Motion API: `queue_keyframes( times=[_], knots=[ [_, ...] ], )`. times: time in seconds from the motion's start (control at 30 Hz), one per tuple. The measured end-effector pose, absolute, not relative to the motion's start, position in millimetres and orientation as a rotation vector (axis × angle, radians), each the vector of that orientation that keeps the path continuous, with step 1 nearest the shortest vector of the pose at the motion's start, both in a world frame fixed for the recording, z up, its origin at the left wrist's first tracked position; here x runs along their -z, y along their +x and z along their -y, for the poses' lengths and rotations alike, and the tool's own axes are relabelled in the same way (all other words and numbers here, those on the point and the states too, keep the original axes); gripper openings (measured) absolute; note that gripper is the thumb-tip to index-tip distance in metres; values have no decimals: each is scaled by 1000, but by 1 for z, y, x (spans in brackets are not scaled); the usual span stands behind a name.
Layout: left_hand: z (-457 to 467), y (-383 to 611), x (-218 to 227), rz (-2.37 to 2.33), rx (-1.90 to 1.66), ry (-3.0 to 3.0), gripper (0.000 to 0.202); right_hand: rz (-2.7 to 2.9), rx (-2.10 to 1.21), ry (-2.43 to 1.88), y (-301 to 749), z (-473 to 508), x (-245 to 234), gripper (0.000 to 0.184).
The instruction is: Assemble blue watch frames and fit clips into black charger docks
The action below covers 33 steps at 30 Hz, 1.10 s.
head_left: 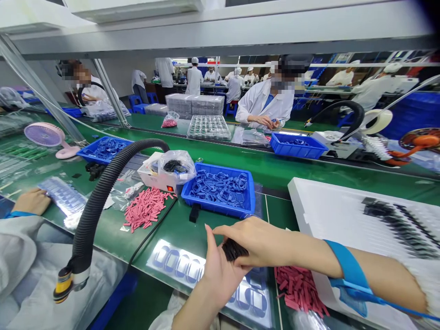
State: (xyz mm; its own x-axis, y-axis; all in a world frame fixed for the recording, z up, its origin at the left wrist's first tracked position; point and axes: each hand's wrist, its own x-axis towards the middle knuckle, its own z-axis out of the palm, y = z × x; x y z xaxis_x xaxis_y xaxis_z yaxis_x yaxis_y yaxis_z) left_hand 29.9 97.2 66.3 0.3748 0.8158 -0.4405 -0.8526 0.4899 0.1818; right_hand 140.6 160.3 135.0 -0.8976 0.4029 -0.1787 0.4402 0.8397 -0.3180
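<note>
My left hand (220, 270) is held palm up over the green bench, with a stack of small black parts (233, 250) lying in it. My right hand (256, 240) reaches across from the right, fingers pinched on that stack. A blue strap (349, 266) circles my right wrist. Under the hands lies a clear tray of blue-rimmed pieces (178, 263). A pile of pink strips (300, 288) lies just right of my hands.
A blue bin of blue parts (220, 188) stands ahead, a second pink pile (146, 208) to its left. A white foam tray with black parts (378, 220) lies right. A black corrugated hose (98, 201) arcs left. A neighbour's hand (32, 201) rests left; people in white coats work opposite.
</note>
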Motion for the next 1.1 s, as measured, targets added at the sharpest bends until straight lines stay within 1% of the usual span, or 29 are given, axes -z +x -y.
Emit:
queue_keyframes(
  times=[0.17, 0.3, 0.4, 0.57, 0.63, 0.73, 0.77, 0.87, 0.9, 0.93, 1.03, 1.1],
  knots=[
    [-93, 30, -66, -449, -1079, -89, 73, -2913, 555, 661, 141, -155, -136, 61],
    [-91, 29, -66, -440, -1110, -101, 73, -2849, 622, 739, 139, -152, -141, 61],
    [-92, 27, -68, -405, -1112, -113, 67, -2864, 668, 800, 141, -150, -139, 59],
    [-92, 26, -62, -385, -1074, -87, 52, -2985, 983, 918, 147, -146, -125, 60],
    [-90, 27, -56, -397, -1059, -39, 50, -3008, 1041, 931, 149, -144, -121, 58],
    [-87, 28, -49, -361, -1045, 26, 59, -3050, 998, 911, 151, -142, -117, 58],
    [-86, 28, -48, -364, -1043, 39, 55, -3066, 976, 906, 152, -141, -116, 58],
    [-86, 28, -50, -422, -1027, 36, 29, -3087, 914, 916, 153, -139, -112, 55],
    [-86, 28, -51, -444, -1022, 32, 25, -3090, 903, 923, 154, -139, -111, 54],
    [-87, 28, -52, -461, -1022, 31, 24, -3094, 896, 929, 154, -139, -110, 52],
    [-89, 28, -56, -493, -1020, 60, 33, -3123, 882, 927, 156, -140, -107, 51],
    [-90, 29, -58, -515, -1017, 72, 35, -3145, 884, 898, 158, -140, -106, 52]
  ],
)
